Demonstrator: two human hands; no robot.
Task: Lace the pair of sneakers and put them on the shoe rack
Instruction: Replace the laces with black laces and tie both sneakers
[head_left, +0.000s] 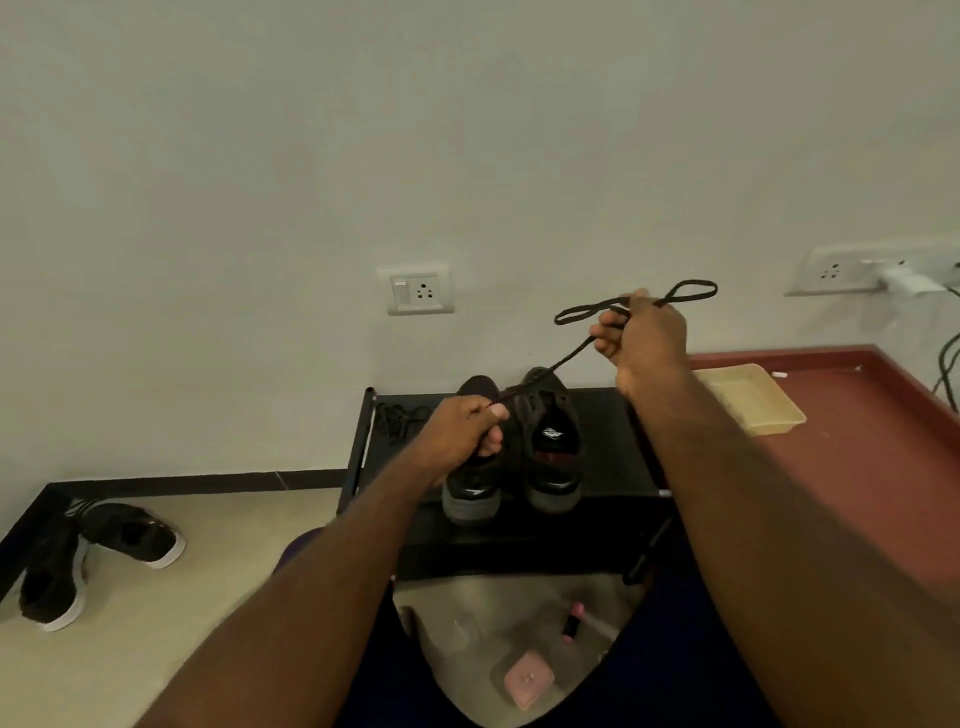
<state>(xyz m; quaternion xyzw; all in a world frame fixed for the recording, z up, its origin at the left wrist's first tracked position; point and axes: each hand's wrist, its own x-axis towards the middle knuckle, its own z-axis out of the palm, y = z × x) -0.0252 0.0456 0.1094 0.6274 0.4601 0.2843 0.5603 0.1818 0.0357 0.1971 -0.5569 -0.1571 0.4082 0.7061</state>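
The lace (550, 366) ran diagonally from the left hand (462, 431), pinched in its fingers (496, 412) just above the sneakers (553, 457) on the rack (613, 441), up to the right hand (644, 338), which gripped its loops.

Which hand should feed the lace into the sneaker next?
Probably left: the left hand pinches the lace right over the sneakers, while the right hand holds the looped slack raised, away from them.

Home corner (plain wall (467, 130)): shoe rack (613, 447), wall socket (420, 289), shoes (130, 535) on floor (234, 545).
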